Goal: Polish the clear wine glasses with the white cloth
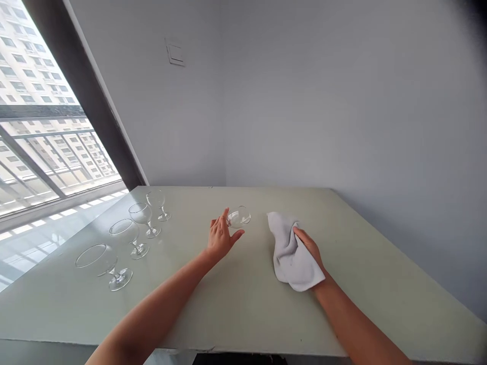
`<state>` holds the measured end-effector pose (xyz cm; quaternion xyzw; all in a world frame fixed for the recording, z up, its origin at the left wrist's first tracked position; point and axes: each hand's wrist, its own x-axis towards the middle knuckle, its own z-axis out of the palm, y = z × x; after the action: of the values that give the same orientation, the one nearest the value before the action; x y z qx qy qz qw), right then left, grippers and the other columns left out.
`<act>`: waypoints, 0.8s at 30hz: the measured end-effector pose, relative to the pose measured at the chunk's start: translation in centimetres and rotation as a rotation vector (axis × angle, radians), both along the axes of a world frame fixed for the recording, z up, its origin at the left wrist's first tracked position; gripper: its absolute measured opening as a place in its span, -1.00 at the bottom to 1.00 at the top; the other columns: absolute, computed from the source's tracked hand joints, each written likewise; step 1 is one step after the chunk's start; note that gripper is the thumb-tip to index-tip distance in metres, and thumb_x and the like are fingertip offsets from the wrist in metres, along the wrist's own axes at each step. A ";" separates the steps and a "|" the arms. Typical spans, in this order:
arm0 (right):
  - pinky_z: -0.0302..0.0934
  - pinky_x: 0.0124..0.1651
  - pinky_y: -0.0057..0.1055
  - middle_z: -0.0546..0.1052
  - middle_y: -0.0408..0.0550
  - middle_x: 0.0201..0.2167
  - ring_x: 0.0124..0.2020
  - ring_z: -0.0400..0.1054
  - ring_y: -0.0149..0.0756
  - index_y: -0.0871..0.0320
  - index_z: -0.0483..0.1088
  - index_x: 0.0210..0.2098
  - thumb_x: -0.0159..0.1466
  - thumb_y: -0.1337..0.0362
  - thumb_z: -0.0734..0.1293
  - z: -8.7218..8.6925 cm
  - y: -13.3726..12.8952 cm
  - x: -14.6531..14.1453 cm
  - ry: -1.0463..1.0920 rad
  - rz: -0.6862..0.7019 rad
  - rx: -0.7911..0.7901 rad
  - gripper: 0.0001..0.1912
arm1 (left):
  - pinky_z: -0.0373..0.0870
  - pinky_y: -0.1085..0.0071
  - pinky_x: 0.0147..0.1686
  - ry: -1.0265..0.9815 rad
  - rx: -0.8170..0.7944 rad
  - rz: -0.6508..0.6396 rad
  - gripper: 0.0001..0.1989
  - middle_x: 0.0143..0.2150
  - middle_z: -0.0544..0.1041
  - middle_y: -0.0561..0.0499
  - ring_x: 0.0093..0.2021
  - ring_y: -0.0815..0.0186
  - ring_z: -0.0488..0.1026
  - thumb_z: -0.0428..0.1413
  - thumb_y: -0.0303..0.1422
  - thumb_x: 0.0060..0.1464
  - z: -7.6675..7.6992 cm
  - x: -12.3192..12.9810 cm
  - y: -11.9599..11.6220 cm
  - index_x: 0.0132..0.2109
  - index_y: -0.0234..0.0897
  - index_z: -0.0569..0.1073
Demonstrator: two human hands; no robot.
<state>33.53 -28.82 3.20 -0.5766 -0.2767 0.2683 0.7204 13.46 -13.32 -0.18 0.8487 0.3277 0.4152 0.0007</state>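
Near the middle of the table, my left hand point(220, 235) reaches to a clear stemmed glass point(239, 217). Its fingers are apart, with the fingertips at the near left side of the glass; whether they touch it I cannot tell. My right hand point(310, 248) is closed on a light grey cloth point(289, 256), which hangs in folds to the left of and below the fingers. Several more clear stemmed glasses stand in a slanting row on the left, from a near one point(120, 279) to a far one point(164, 216).
The pale, glossy table point(251, 309) reaches back to grey walls that meet in a corner. A wall switch point(176, 53) is at the upper left. Beyond the table's left side is a window point(45, 116) with railings outside.
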 end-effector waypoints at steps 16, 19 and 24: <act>0.16 -0.35 -0.37 0.28 -0.11 -0.52 -0.42 0.20 -0.30 0.12 0.36 -0.34 0.25 0.05 0.09 -0.1 3.5 -7.0 -0.665 0.397 -0.136 -0.66 | 0.13 0.26 -0.18 0.220 0.195 0.002 -0.32 -0.32 0.40 -0.14 -0.27 0.17 0.33 -0.13 0.03 0.05 0.3 -0.8 -0.4 0.16 -0.38 0.17; 0.15 -0.43 -0.44 0.28 -0.19 -0.57 -0.53 0.18 -0.40 0.14 0.34 -0.33 0.21 0.01 0.14 -0.6 3.5 -5.9 -0.429 0.642 -0.157 -0.66 | 0.12 0.25 -0.16 0.308 0.209 -0.024 -0.31 -0.32 0.39 -0.14 -0.28 0.18 0.31 -0.17 0.06 0.04 0.2 -0.7 -0.4 0.16 -0.35 0.19; 0.20 -0.48 -0.40 0.35 -0.18 -0.60 -0.59 0.25 -0.38 0.18 0.33 -0.38 0.12 0.01 0.25 -1.2 3.6 -5.6 -0.147 0.832 -0.164 -0.67 | 0.10 0.25 -0.14 0.400 0.218 -0.122 -0.31 -0.27 0.39 -0.15 -0.26 0.18 0.31 -0.21 0.07 0.04 0.5 -0.6 -0.9 0.17 -0.31 0.18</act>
<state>27.91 -25.21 1.98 -0.4889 -0.5140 0.5154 0.4807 12.86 -14.19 0.35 0.9273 0.2228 0.2709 -0.1307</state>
